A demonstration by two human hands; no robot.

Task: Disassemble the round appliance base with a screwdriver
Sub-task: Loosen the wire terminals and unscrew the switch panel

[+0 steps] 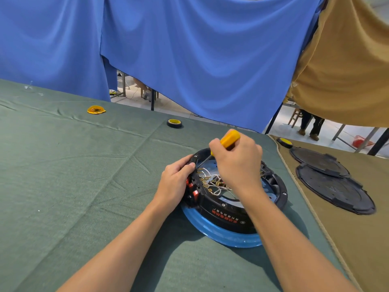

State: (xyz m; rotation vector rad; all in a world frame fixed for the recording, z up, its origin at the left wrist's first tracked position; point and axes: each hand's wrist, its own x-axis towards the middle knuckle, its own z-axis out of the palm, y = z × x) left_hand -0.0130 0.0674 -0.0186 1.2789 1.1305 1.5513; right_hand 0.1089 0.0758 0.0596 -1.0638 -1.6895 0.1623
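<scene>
Green cloth covers the table [84,186] I am looking down on. The round black plastic appliance base with a blue rim [223,216] lies on it at about four o'clock from the centre of my view, open side up. Inside it I can see a tangle of white wires and brass terminals [212,183].

My left hand [174,184] grips the base at its nine o'clock edge. The fingers are curled over the black wall just above a row of red rocker switches [192,187].

My right hand [237,163] is wrapped round the yellow-handled screwdriver [231,138], with the butt of the handle poking out above the knuckles. The dark shaft slants down toward the base's ten o'clock side and ends just beside my left fingertips. I cannot tell whether the tip sits in a screw.

At twelve o'clock from the base, well apart from it, lies a black roll of tape with a yellow core [174,123]. A flat yellow-orange disc [96,110] lies farther out at about ten o'clock.

At three o'clock a tan cloth [357,239] begins. It carries two round black plastic cover plates [336,190], one overlapping the other, and a second yellow-cored roll [284,142] beyond them.

A draped blue fabric curtain [189,49] hangs behind the table, with a tan curtain [347,60] to its right.
</scene>
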